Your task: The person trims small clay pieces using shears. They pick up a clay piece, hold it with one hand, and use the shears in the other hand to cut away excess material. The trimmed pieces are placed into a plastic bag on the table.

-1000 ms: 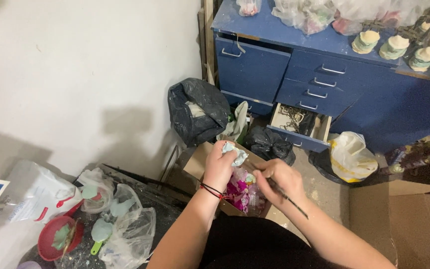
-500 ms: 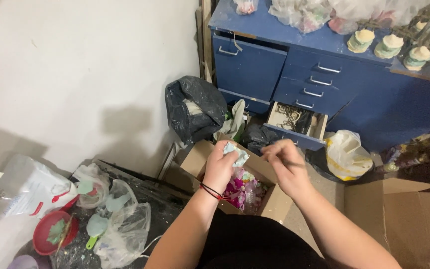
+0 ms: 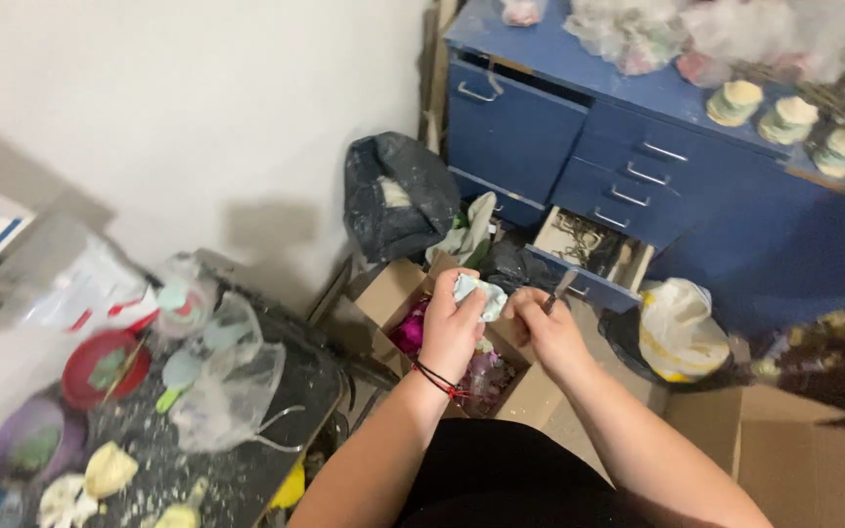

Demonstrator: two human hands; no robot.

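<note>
Gripping a pale green lump [image 3: 481,293], left hand [image 3: 450,328] curls shut around it above the cardboard box [image 3: 390,290]. Right hand [image 3: 545,330], closed on a thin metal tool [image 3: 559,289], touches the lump. Box w/ pink scraps sits just below; blue drawer cabinet [image 3: 559,147] behind it.

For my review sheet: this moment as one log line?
left hand: holds pale green piece | right hand: holds thin tool | below: open cardboard box

both forearms reaching forward, left hand [image 3: 452,328] fingers curled shut, right hand [image 3: 548,332] fisted beside it, nearly touching
</note>
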